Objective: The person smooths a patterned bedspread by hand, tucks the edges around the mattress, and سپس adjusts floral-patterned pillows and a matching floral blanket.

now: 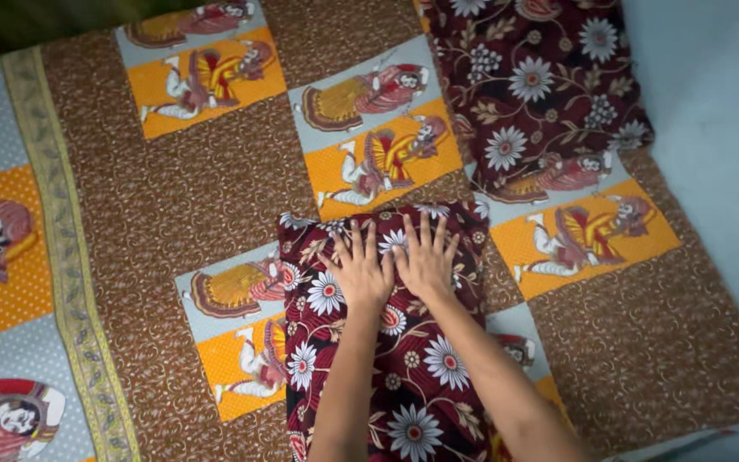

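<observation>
At the far left of the frame the bedspread [173,205] carries a pale green patterned border strip [66,257] running top to bottom, with orange and grey picture panels beside it and brown swirled cloth between. Moving toward the middle, your left hand [358,272] lies flat, palm down, on the near pillow [369,359] — a dark maroon cover with white daisy-like flowers, sitting in the lower centre of the frame on the bed. Your grip there is spread, fingers apart, pressing on the cloth rather than closed on it. Just beside it, touching at the thumbs, your right hand [425,258] rests the same way — fingers splayed, flat on the pillow's upper edge. Further right, in the upper right of the frame, a second pillow [532,94] in the same floral cloth lies well apart from your hands, near a pale wall [712,128]
</observation>
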